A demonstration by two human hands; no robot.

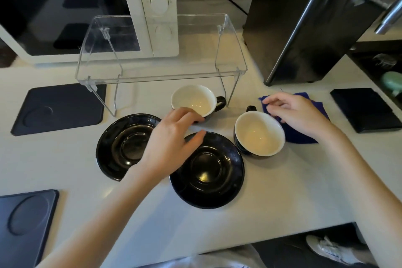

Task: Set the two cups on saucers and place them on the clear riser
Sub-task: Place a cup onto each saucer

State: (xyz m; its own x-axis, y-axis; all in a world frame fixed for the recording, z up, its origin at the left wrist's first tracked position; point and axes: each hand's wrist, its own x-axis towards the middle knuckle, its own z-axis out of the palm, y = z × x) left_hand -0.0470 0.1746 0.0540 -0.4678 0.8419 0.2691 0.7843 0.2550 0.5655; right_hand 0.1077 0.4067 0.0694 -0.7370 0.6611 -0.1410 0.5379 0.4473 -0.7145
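Two black saucers lie on the white counter: the left saucer (118, 143) is partly covered by my left forearm, and the right saucer (208, 169) sits in front of me. A cup (193, 99), black outside and white inside, stands under the front edge of the clear riser (162, 50). A second cup (260, 134) stands to the right of the right saucer. My left hand (171, 137) hovers with fingers apart, fingertips at the near rim of the far cup. My right hand (298, 114) rests over a blue cloth (301, 135), fingers loosely curled.
A white microwave (87, 11) stands behind the riser. A black appliance (304, 24) rises at the right. Dark blue mats lie at the left (59, 109) and lower left (26, 224); a black pad (365, 109) lies at the right. The counter edge runs along the bottom.
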